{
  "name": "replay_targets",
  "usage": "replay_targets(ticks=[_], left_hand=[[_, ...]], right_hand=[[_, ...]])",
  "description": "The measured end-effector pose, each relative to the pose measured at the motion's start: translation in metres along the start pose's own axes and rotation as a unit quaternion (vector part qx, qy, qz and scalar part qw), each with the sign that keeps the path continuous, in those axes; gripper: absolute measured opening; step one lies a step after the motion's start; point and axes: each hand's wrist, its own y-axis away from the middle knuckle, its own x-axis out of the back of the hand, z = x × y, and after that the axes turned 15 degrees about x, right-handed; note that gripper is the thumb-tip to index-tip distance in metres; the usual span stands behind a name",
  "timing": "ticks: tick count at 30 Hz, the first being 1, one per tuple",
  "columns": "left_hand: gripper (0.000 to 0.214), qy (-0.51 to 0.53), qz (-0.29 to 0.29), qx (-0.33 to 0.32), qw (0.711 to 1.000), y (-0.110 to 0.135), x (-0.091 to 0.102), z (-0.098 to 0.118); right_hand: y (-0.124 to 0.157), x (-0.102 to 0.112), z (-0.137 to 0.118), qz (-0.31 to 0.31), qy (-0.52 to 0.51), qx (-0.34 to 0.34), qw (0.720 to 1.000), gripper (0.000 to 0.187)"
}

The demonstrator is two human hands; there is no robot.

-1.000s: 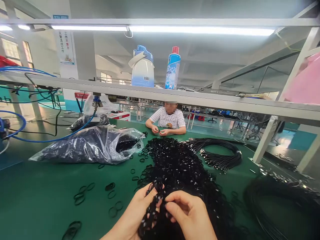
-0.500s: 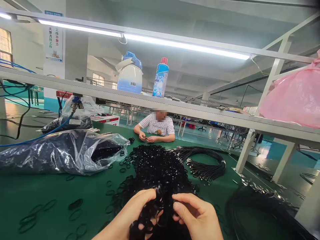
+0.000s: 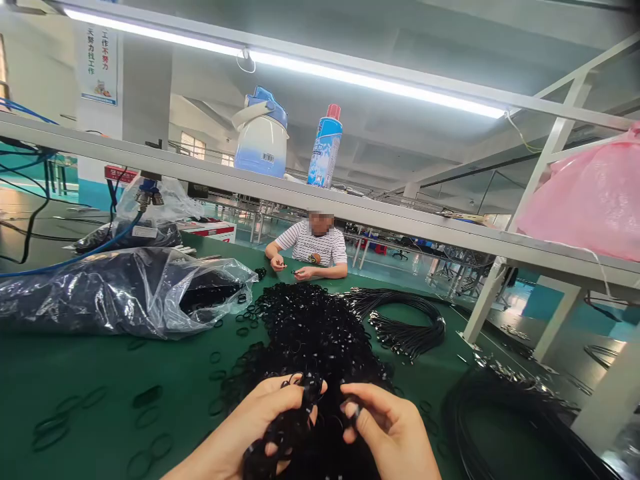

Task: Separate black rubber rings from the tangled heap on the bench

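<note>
Your left hand grips a clump of black rings; right hand pinches what looks like one ring, beside the ring pile.

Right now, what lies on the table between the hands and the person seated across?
In the head view, a pile of black rings covers the green table between the left hand, right hand and the person.

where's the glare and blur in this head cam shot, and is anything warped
Head view: the tube light overhead is blown out white; glare streaks the clear plastic bag; the shelf rail bows from wide-angle distortion; the left hand and right hand are soft at the bottom edge, gripping black rings; the far person's face is blurred.
</note>
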Motion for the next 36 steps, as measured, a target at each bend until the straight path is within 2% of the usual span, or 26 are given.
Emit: replay_targets(ticks=[2,6,8,11,15,18,22,24,26,31,33,36], left_hand=[[0.009,0.001,0.002,0.006,1.0,-0.002,0.001,-0.002],[0.015,0.006,0.019,0.029,0.999,0.003,-0.004,-0.001],[0.015,0.009,0.026,0.035,0.999,0.009,-0.008,0.002],[0.016,0.02,0.044,0.044,0.998,0.014,-0.012,0.005],[0.011,0.029,0.067,0.055,0.996,0.016,-0.015,0.008],[0.014,0.024,0.057,0.058,0.996,0.017,-0.018,0.009],[0.017,0.032,0.062,0.058,0.996,0.019,-0.022,0.008],[0.016,0.041,0.068,0.059,0.995,0.019,-0.022,0.008],[0.016,0.043,0.065,0.061,0.995,0.018,-0.022,0.008],[0.016,0.041,0.061,0.064,0.995,0.016,-0.019,0.007],[0.016,0.044,0.053,0.062,0.996,0.014,-0.018,0.006],[0.015,0.031,0.039,0.069,0.996,0.008,-0.014,0.002]], right_hand=[[0.0,-0.001,-0.001,0.007,0.033,-0.002,0.999,0.026],[0.0,-0.002,-0.007,-0.004,0.072,0.108,0.991,0.027],[0.001,-0.003,-0.008,-0.007,0.066,0.134,0.989,0.034],[0.002,-0.005,-0.006,0.013,0.055,0.128,0.99,0.037],[0.002,-0.008,-0.003,0.058,0.063,0.075,0.994,0.028],[0.0,-0.008,-0.002,0.072,0.058,0.037,0.995,0.02],[-0.001,-0.003,-0.001,0.033,-0.036,-0.014,0.999,0.022],[-0.001,0.0,-0.001,0.002,-0.062,0.0,0.998,0.021],[0.0,0.002,-0.001,-0.013,-0.054,0.023,0.998,0.023],[0.004,0.007,0.002,-0.011,0.018,0.031,0.999,0.048],[0.004,0.008,0.002,0.001,0.062,0.02,0.998,0.045],[0.003,0.006,-0.003,0.009,0.076,0.01,0.997,0.026]])
